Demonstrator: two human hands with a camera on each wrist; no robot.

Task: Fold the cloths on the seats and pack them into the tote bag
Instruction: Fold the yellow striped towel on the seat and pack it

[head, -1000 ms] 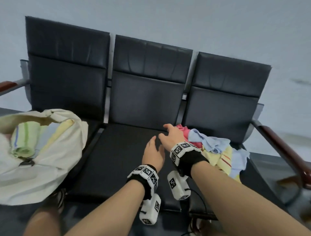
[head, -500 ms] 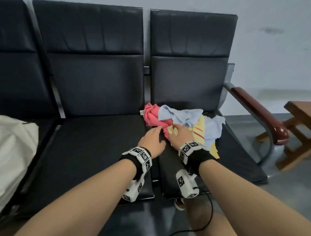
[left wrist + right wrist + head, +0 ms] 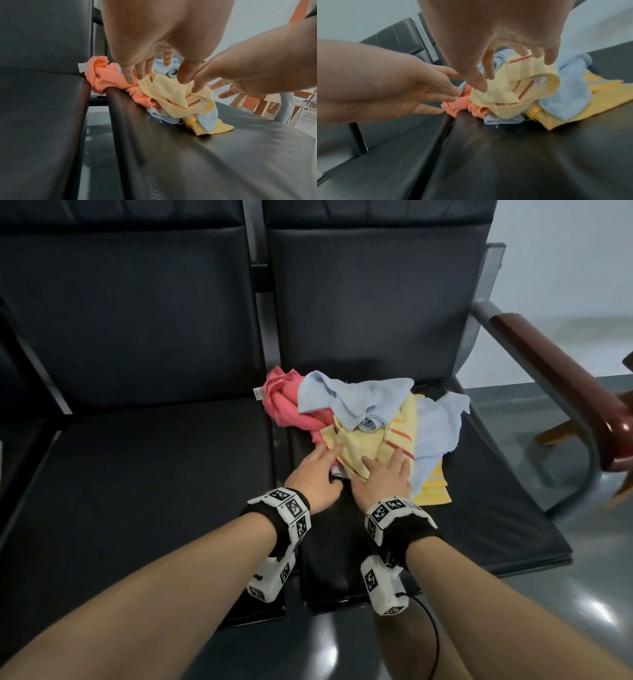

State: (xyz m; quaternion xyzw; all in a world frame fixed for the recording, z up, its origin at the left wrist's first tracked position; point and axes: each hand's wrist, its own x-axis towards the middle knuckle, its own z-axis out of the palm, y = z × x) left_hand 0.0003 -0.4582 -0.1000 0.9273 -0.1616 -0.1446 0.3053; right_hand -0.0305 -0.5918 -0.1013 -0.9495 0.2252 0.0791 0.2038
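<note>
A loose pile of cloths lies on the right black seat (image 3: 496,508): a pink cloth (image 3: 284,405), a light blue cloth (image 3: 352,398), a pale yellow cloth with red stripes (image 3: 366,440), and a deeper yellow cloth (image 3: 433,494) underneath. My left hand (image 3: 320,470) reaches the pile's near left edge, its straight fingers touching the pale yellow cloth (image 3: 164,92) beside the pink cloth (image 3: 109,79). With its fingers spread, my right hand (image 3: 385,474) lies on the same pale yellow cloth (image 3: 513,86). Neither hand grips anything. The tote bag is out of view.
The middle seat (image 3: 154,491) lies to the left, with a narrow gap between the seats. A metal arm with a dark wooden armrest (image 3: 565,378) bounds the right seat. Wooden furniture (image 3: 621,491) stands on the floor beyond it.
The view swung right, away from the tote bag on the left seat. Both hands moved from the middle seat's edge onto the cloth pile.
</note>
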